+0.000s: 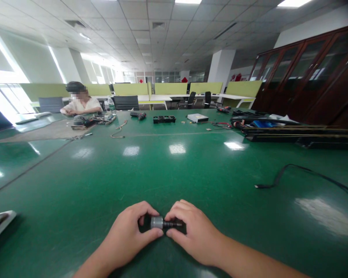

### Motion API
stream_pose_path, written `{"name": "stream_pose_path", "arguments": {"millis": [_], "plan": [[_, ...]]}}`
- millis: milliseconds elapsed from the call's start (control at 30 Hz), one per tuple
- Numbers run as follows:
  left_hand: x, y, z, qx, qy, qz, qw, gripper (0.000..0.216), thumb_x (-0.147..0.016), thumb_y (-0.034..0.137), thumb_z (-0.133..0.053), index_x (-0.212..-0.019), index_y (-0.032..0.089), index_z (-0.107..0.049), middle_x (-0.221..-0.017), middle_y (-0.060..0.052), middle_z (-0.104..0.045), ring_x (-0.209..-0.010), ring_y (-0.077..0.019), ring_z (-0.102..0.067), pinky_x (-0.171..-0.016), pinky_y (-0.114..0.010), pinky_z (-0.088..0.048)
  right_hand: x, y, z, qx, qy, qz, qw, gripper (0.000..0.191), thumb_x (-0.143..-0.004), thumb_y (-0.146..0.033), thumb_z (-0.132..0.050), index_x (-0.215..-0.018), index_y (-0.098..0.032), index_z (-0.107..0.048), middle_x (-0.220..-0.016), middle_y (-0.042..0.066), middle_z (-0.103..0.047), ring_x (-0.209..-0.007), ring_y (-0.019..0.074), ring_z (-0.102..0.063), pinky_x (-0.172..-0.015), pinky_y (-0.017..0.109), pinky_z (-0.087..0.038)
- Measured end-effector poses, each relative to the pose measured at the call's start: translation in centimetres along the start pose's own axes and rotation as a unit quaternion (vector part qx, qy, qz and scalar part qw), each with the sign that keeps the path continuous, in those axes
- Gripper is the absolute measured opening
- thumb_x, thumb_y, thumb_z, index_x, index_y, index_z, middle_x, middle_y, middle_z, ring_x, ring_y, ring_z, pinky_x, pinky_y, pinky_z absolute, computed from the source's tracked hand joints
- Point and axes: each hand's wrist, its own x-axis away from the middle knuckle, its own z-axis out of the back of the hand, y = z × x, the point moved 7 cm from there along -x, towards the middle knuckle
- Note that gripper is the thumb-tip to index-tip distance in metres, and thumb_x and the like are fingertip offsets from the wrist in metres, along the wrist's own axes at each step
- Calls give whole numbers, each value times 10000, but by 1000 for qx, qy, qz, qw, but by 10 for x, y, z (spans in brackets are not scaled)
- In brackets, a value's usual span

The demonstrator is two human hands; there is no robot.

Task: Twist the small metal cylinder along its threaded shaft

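Low in the middle of the head view, a small part with a grey metal cylinder (156,222) and a thinner, dark, ridged shaft (173,224) lies sideways between my hands. My left hand (133,226) is closed round the cylinder, thumb on the near side and fingers on the far side. My right hand (191,229) has its thumb and fingers closed about the shaft, whose tip points toward the right palm. The two pieces meet in line; whether they are fixed together I cannot tell. Both hands rest close to the green tabletop (168,173).
A black cable (278,175) lies at right. Long black rails (278,133) are piled beyond it. Along the far side are a power drill (138,115), a black slotted block (164,119) and a silver box (197,117). A person (81,102) sits far left. A white-edged tray (2,224) stands near left.
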Motion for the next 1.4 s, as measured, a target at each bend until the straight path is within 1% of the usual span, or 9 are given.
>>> {"name": "stream_pose_path", "arguments": {"millis": [367, 667, 967, 1167, 1400], "plan": [[-1, 1, 0, -3, -7, -11, 1000, 164, -775, 321, -688, -915, 236, -679, -831, 13, -654, -764, -175, -560, -686, -256, -390, 1, 2, 1, 11, -2, -23, 1000, 142, -734, -176, -719, -839, -204, -628, -834, -7, -602, -827, 165, -532, -731, 285, -371], [-1, 1, -1, 2, -11, -22, 1000, 160, -782, 335, -693, -909, 239, -681, -847, 7, -660, -765, -177, -560, -681, -260, -389, -1, 2, 5, 21, -22, -4, 1000, 83, -754, -181, -675, -810, -196, -616, -775, -6, -587, -774, 158, -533, -697, 279, -362], [-1, 2, 0, 5, -10, -25, 1000, 147, -782, 326, -701, -899, 239, -684, -834, 15, -653, -759, -169, -557, -680, -256, -385, 0, 2, 5, 22, -28, -12, 999, 89, -746, -175, -683, -805, -192, -619, -763, -17, -585, -765, 145, -533, -690, 271, -357], [-1, 2, -1, 7, -10, -27, 1000, 141, -790, 332, -695, -895, 238, -688, -828, 10, -654, -755, -170, -556, -680, -257, -387, -1, 1, 6, 17, -26, -2, 1000, 102, -762, -225, -708, -822, -195, -632, -778, -12, -600, -776, 148, -547, -699, 273, -369], [-1, 0, 0, 6, -2, -17, 1000, 180, -770, 328, -692, -923, 233, -693, -827, 0, -656, -745, -174, -559, -670, -259, -396, 0, 2, 6, 28, -28, -8, 999, 59, -789, -212, -682, -830, -196, -644, -781, -5, -601, -771, 151, -549, -685, 267, -377]]}}
